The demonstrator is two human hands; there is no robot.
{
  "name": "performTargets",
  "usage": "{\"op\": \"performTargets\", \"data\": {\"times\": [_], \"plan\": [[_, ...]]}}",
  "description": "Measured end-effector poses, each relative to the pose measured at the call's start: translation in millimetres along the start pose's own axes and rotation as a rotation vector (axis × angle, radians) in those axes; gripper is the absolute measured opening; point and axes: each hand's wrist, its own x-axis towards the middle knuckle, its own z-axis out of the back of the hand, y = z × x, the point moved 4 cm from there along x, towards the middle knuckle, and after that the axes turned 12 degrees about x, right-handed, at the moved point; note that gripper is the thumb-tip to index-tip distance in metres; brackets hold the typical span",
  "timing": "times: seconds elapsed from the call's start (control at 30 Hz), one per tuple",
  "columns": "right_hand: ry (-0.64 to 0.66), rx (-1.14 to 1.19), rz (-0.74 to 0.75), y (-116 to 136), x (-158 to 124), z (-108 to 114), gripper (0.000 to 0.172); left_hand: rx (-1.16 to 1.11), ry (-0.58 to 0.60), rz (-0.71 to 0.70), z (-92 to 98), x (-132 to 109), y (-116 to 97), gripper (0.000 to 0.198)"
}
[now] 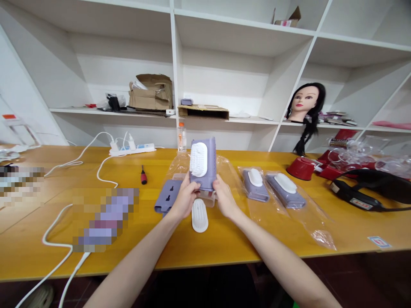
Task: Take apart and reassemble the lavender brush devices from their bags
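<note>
A purple box-shaped case (210,171) with a white oval bristle brush (199,160) on its face is held up over the table. My left hand (185,197) grips its lower left corner, the thumb on the front. On the lower right corner, my right hand (225,196) is closed round the edge. Just below lies a white oval ridged piece (199,216). Beside my left hand rests a flat purple panel (165,197) with dark cut-outs. A clear plastic bag (227,167) spreads out behind the case, partly hidden by it.
Two similar purple cases (256,188) (290,196) lie in plastic at right. Left are a red-handled screwdriver (143,176), a blurred purple item (105,222) with a white cable, and a power strip (136,149). Red stands (301,168) and a black headband (356,196) sit far right.
</note>
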Motion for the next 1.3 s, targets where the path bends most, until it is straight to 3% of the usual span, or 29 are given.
{"op": "performTargets", "data": {"times": [0.13,0.3,0.4,0.53,0.6,0.7,0.77,0.93,1.07,1.3], "plan": [[-0.059,0.306,-0.132,-3,10,9,0.039,-0.195,0.092,0.165,-2.2,-1,0,0.024],[0.001,0.572,-0.273,2,13,13,0.043,-0.307,0.247,0.345,-15.7,-10,4,0.012],[0.016,0.643,-0.291,3,10,14,0.046,-0.342,0.351,0.430,-21.5,-15,9,0.011],[-0.007,0.658,-0.245,4,10,14,0.041,-0.307,0.443,0.437,-21.2,-15,12,0.023],[-0.054,0.625,-0.184,6,13,16,0.038,-0.193,0.391,0.429,-16.4,-12,13,0.026],[-0.163,0.565,-0.107,6,17,22,0.038,0.045,0.196,0.369,-5.1,-7,11,0.032],[-0.250,0.515,-0.078,5,19,27,0.038,0.206,0.082,0.244,-0.1,-4,7,0.034],[-0.383,0.330,-0.024,7,17,28,0.045,0.628,-0.011,-0.122,-6.0,-4,3,0.042],[-0.302,0.252,0.053,15,10,13,0.052,0.799,-0.166,-0.179,-3.8,-6,5,0.042],[-0.183,0.283,0.094,16,7,7,0.047,0.785,-0.136,-0.293,-1.0,-6,-2,0.040]]}}
